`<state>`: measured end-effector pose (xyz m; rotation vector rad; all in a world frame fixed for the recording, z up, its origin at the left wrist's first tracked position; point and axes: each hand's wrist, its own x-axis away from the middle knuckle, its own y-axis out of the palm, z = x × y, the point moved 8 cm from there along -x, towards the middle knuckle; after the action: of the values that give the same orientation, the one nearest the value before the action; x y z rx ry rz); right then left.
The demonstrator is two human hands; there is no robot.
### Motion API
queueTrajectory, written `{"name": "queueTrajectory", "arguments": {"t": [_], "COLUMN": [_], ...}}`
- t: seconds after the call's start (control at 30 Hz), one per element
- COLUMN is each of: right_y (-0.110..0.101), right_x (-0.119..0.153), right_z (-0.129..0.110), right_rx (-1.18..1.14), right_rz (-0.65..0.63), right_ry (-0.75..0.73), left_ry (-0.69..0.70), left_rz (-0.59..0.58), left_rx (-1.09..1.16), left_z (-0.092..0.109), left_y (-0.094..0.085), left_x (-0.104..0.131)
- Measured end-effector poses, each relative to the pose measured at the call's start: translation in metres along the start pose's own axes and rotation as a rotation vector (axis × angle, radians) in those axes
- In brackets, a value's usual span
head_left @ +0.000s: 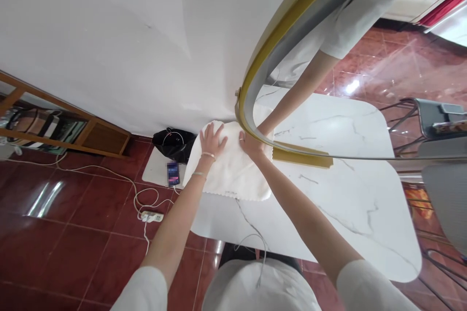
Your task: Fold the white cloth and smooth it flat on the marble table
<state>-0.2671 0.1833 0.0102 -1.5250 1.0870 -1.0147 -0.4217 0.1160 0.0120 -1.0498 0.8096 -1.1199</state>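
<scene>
A cream cloth with a scalloped edge (233,175) lies spread on the left end of the white marble-patterned table (350,199). My left hand (212,141) rests flat on the cloth's upper left part, fingers spread. On its upper right part lies my right hand (251,146), palm down with a ring on one finger; its fingers are stretched out and partly hidden by the mirror's rim. Neither hand holds anything visible. A large round mirror with a gold frame (251,70) stands at the table's back, reflecting an arm and the tabletop.
Left of the table, a black bag (175,143) and a phone (173,174) sit on a pale surface. A power strip (152,216) with cables lies on the red floor. Chairs (447,194) stand at the right; a wooden shelf (105,136) is at the left.
</scene>
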Motion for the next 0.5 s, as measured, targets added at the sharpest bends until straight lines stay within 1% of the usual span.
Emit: {"name": "queueTrajectory", "arguments": {"t": [0.1,0.17,0.23,0.3,0.37,0.4,0.47,0.5], "right_y": [-0.002,-0.002,-0.001,0.000,0.003,0.005,0.012,0.015], "right_x": [0.002,0.004,0.008,0.019,0.042,0.058,0.102,0.126], "right_z": [-0.006,-0.013,-0.019,-0.030,-0.047,-0.055,-0.063,-0.063], "right_rx": [-0.016,-0.028,-0.038,-0.051,-0.073,-0.084,-0.098,-0.100], "right_rz": [0.018,0.031,0.046,0.080,0.107,0.108,0.085,0.076], "right_ry": [-0.023,-0.041,-0.052,-0.119,-0.283,-0.377,-0.522,-0.557], "left_ry": [-0.103,-0.103,-0.073,-0.049,-0.049,-0.054,-0.064,-0.069], "left_rz": [-0.014,-0.001,0.031,0.054,0.072,0.083,0.117,0.136], "left_rx": [-0.027,-0.031,-0.029,-0.025,-0.025,-0.030,-0.050,-0.065], "left_z": [-0.022,-0.031,-0.036,-0.039,-0.043,-0.045,-0.045,-0.044], "left_y": [-0.003,-0.005,-0.009,-0.012,-0.014,-0.015,-0.018,-0.019], "left_x": [0.053,0.085,0.108,0.124,0.140,0.150,0.175,0.191]}}
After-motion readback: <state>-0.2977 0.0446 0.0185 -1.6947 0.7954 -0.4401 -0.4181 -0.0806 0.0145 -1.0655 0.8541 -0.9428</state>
